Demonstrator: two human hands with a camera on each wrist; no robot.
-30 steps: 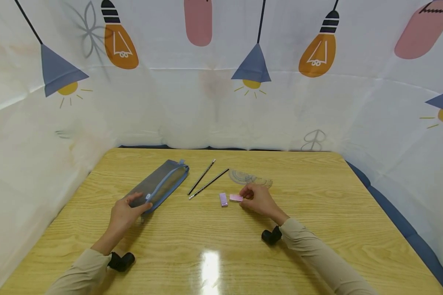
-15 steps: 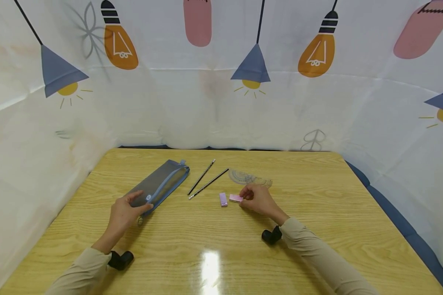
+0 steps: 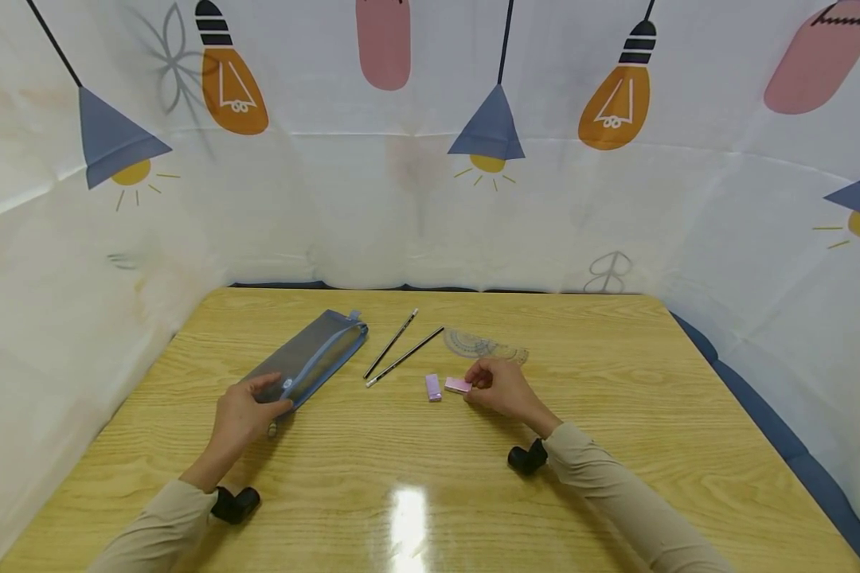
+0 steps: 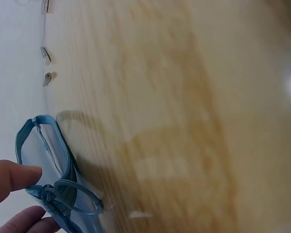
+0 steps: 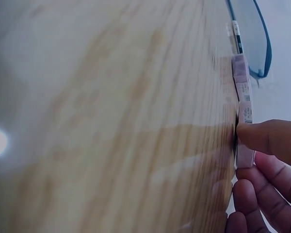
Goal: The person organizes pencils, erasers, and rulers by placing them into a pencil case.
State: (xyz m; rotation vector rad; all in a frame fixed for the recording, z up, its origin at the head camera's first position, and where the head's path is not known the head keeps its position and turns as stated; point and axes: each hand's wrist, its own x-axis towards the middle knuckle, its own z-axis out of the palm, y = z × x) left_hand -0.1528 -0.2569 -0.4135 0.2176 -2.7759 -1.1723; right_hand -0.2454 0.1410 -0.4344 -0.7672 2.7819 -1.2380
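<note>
A grey mesh pencil case [image 3: 297,346] with blue trim and a zipper lies slanted on the left of the table. My left hand [image 3: 240,415] holds its near end, thumb on the right edge and fingers on the left. In the left wrist view the blue-edged end of the case [image 4: 70,213] sits between thumb [image 4: 25,175] and fingers. My right hand [image 3: 507,391] pinches a pink eraser [image 3: 456,385] on the tabletop; its thumb and fingers partly cover that eraser [image 5: 245,112] in the right wrist view. Just left of it lies a purple eraser [image 3: 433,387].
Two dark pencils, a left pencil [image 3: 391,344] and a right pencil [image 3: 407,356], lie between the case and the erasers. Behind my right hand is a clear protractor [image 3: 469,344]. A patterned white cloth [image 3: 416,207] hangs behind the wooden table [image 3: 315,501].
My left hand's fingers shift very slightly at the near end of the pencil case. My right hand stays in place on the pink eraser.
</note>
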